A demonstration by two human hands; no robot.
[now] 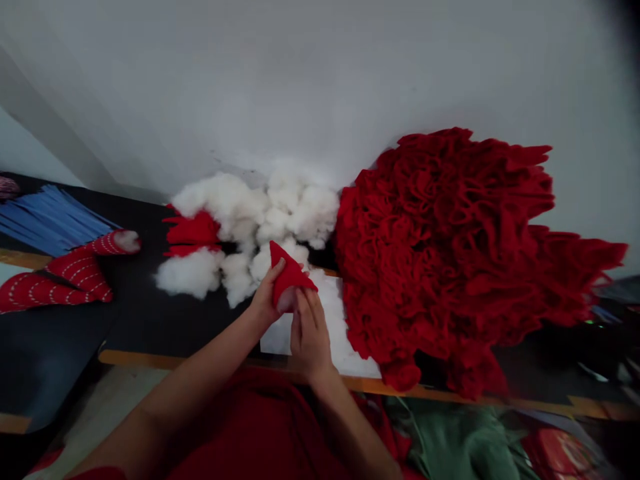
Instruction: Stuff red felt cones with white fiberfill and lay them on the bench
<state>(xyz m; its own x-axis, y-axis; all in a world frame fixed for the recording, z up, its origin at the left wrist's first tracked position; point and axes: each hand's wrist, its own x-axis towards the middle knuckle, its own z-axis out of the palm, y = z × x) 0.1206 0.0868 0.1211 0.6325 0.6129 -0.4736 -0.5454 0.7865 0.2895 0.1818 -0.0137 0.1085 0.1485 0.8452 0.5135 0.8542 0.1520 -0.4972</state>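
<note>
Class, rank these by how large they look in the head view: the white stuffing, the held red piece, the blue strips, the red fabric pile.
1. Red fabric pile
2. White stuffing, all tufts together
3. Blue strips, as one bunch, cut off by the frame
4. Held red piece

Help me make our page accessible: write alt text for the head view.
The left hand holds a red cloth cone, white filling at its opening, the right hand touching its edge. Behind lies white fluff; at right, a red cloth heap.
</note>
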